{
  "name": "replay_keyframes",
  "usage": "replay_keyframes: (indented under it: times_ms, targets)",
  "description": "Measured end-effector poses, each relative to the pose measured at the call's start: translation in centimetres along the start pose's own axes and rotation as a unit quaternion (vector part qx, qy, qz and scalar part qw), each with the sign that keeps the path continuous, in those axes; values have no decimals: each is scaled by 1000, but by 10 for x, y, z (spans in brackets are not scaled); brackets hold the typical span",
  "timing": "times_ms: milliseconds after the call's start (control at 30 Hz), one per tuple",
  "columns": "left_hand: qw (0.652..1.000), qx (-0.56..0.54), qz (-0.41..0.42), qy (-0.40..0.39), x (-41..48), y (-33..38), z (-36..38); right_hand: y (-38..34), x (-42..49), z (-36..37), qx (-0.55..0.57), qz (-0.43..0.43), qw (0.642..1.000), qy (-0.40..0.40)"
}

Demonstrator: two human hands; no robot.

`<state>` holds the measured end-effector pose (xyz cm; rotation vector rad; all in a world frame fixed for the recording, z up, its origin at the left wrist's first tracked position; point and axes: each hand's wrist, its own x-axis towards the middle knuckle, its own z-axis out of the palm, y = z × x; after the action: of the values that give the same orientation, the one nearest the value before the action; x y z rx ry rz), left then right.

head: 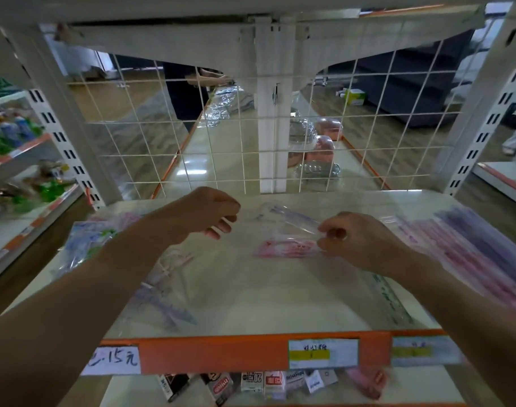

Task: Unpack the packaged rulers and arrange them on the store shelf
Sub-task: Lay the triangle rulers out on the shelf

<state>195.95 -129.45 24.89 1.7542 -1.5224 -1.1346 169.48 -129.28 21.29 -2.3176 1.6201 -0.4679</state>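
Right hand (356,242) pinches clear ruler (292,218); left hand (204,215) curled (grip unclear)

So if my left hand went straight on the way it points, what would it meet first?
Probably the clear ruler packet pinched by the right hand, which lies just past the left hand; depth is unclear.

Your only camera rides on your head and looks forward and down onto the shelf (368,198). It is close enough that the orange front edge (221,352) runs across the bottom of the view, and your left hand (204,214) and right hand (359,240) sit near mid-frame. The wide lens also takes in the wire grid (221,136) behind, the side shelves (21,160) on your left, and the floor beyond.
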Motion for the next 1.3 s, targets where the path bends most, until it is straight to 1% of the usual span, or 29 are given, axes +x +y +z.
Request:
replay_keyframes:
  times_ms: [167,233,367,433,533,633,767,867,967,1000,1133,1200,1300]
  targets:
    - [999,26,2,41,-16,-11,-30,-1,6,4,-57,2,997,-52]
    - [997,38,4,60,-24,-14,-40,-7,8,3,-65,-10,996,-55]
    - [993,93,0,70,-41,-26,-59,-47,6,7,-10,-71,997,-41]
    - [989,122,-7,79,-49,-32,-66,-74,2,15,35,-104,992,-64]
    - [973,213,5,83,-63,-39,-75,-114,-3,37,67,-137,981,-123]
    - [961,262,8,90,-72,-47,-83,-148,-2,57,73,-151,975,-144]
    - [953,283,-4,104,-77,-64,-98,-181,2,73,52,-158,974,-152]
    - [952,286,-11,104,-81,-76,-107,-190,5,83,44,-160,974,-156]
    - [946,309,-31,90,-88,-83,-110,-187,12,87,94,-128,966,-205]
    - [943,321,-39,79,-91,-84,-110,-184,16,87,115,-126,963,-210]
    - [915,398,-52,32,-104,-82,-101,-172,24,87,226,-113,945,-209]
    - [897,436,-64,21,-108,-82,-96,-165,26,87,283,-92,932,-207]
    - [883,464,-68,14,-109,-82,-93,-157,27,89,348,-58,915,-194]
